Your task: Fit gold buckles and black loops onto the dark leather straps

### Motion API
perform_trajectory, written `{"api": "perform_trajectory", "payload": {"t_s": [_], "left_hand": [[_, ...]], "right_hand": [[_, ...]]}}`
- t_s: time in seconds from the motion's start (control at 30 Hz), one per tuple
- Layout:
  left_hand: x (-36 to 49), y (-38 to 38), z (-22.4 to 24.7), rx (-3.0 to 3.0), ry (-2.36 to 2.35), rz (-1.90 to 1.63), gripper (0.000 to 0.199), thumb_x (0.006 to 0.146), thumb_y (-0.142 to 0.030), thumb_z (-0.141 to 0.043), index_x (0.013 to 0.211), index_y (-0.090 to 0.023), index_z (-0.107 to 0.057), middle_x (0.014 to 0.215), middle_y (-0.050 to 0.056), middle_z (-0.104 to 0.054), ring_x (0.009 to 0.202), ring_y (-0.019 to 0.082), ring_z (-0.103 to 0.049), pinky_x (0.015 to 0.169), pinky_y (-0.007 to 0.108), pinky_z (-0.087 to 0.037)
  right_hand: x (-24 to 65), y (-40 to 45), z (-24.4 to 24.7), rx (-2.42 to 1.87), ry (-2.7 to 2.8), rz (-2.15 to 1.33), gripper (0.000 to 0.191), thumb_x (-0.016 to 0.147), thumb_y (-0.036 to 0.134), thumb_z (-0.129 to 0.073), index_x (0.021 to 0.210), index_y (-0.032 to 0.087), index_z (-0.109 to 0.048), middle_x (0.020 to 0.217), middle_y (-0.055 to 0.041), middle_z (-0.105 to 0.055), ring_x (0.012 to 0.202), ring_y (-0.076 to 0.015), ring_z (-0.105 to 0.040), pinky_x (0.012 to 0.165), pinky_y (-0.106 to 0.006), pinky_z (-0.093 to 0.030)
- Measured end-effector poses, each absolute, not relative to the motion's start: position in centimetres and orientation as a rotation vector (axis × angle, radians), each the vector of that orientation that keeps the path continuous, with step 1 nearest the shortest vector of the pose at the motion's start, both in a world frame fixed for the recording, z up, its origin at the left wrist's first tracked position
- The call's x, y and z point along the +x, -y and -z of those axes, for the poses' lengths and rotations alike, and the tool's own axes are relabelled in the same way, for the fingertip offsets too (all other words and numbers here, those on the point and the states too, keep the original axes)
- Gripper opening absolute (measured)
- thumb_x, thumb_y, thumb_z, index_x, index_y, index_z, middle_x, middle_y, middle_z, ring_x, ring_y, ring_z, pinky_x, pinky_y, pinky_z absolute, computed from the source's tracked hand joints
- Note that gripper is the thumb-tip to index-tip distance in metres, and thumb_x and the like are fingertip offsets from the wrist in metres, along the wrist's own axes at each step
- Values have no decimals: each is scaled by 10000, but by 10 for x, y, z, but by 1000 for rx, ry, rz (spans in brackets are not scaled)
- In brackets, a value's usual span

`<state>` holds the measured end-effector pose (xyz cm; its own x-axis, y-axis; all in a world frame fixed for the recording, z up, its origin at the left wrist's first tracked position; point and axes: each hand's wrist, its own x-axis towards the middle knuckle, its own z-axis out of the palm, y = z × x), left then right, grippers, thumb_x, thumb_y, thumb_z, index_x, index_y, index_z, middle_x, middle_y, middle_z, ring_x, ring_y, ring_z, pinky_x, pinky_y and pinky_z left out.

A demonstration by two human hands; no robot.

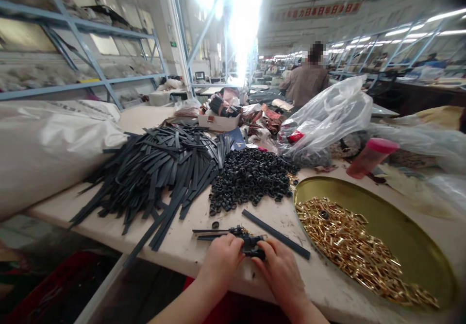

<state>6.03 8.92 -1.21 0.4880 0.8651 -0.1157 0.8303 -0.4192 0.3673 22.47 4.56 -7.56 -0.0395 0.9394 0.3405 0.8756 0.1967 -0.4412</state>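
I'm seeing both hands closing on small black strap piece (251, 247) at desk (189, 246) edge: left hand (223, 256) and right hand (278, 265) pinching opposite ends, long axis running left-right between them.

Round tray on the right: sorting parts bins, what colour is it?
Gold tray, clearest in the head view.

Straps (160, 168): matt black, leather-like, flat and smooth. Rings (251, 176): black, rubbery, dull sheen. Round tray (400, 222): brass-coloured metal, satin finish. Clips (349, 246) in it: shiny gold metal. Table (225, 217): pale, scuffed, matt. Bag (327, 115): clear glossy plastic film, crumpled. Sack (47, 149): white woven plastic, slight sheen.
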Motion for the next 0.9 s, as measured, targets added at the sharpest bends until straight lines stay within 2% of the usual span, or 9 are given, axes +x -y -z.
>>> {"api": "perform_trajectory", "payload": {"t_s": [0.1,0.2,0.3,0.4,0.53,0.67,0.8,0.83,0.9], "left_hand": [[55,-99,25,2478,-1439,-164,123,834,-197,-472,874,-191,-588,919,61,-600,881,247,-535,778,377,-414],[51,-105,33,2557,-1415,-217,108,845,-209,-469,850,-201,-577,898,39,-595,876,230,-526,777,365,-407],[51,-107,35,2606,-1352,-271,100,846,-222,-471,837,-208,-570,887,30,-591,865,224,-523,766,364,-401],[54,-102,36,2670,-1283,-342,109,842,-217,-476,795,-213,-574,824,17,-591,795,205,-531,715,337,-398],[59,-93,33,2713,-1272,-501,125,832,-182,-484,764,-215,-584,762,5,-590,719,181,-532,657,305,-382],[63,-85,15,2750,-1220,-689,117,825,-159,-507,878,-224,-589,845,1,-623,777,173,-553,704,294,-385],[74,-78,-11,2880,-1063,-779,309,843,-238,-505,1152,-242,-485,1135,42,-592,1031,218,-519,876,347,-348],[78,-77,-17,2878,-1031,-697,343,843,-256,-507,1182,-233,-461,1127,54,-600,1030,226,-525,881,358,-351],[82,-75,-24,2786,-1042,-450,287,846,-253,-493,1129,-209,-505,990,67,-659,913,231,-587,806,352,-398]], "right_hand": [[229,-57,81,-1670,1989,113,353,765,394,-568,1047,183,-539,1049,-115,-610,924,-274,-567,785,-390,-422],[238,-64,75,-1662,2017,165,392,777,437,-537,1060,165,-527,1038,-117,-609,927,-264,-561,796,-378,-403],[255,-72,59,-1850,1989,121,254,833,355,-470,993,177,-553,954,-99,-622,869,-254,-569,756,-376,-392],[270,-80,46,-2091,1981,-26,125,815,280,-497,826,186,-579,820,-76,-622,787,-256,-572,675,-363,-379],[280,-85,41,-2141,1966,-173,93,775,232,-537,696,183,-541,746,-62,-613,751,-248,-571,647,-338,-360],[281,-76,25,-2122,1930,-201,148,828,248,-461,705,182,-510,673,-36,-609,649,-191,-566,596,-287,-353],[265,-54,-17,-1915,2073,-388,119,810,234,-487,703,191,-516,678,-24,-621,642,-172,-559,582,-260,-346],[260,-49,-29,-1807,2123,-464,101,802,226,-497,709,195,-523,686,-16,-626,641,-161,-558,581,-247,-349],[255,-45,-45,-1652,2178,-550,107,803,230,-497,706,203,-533,691,0,-632,651,-144,-563,585,-225,-357]]}}
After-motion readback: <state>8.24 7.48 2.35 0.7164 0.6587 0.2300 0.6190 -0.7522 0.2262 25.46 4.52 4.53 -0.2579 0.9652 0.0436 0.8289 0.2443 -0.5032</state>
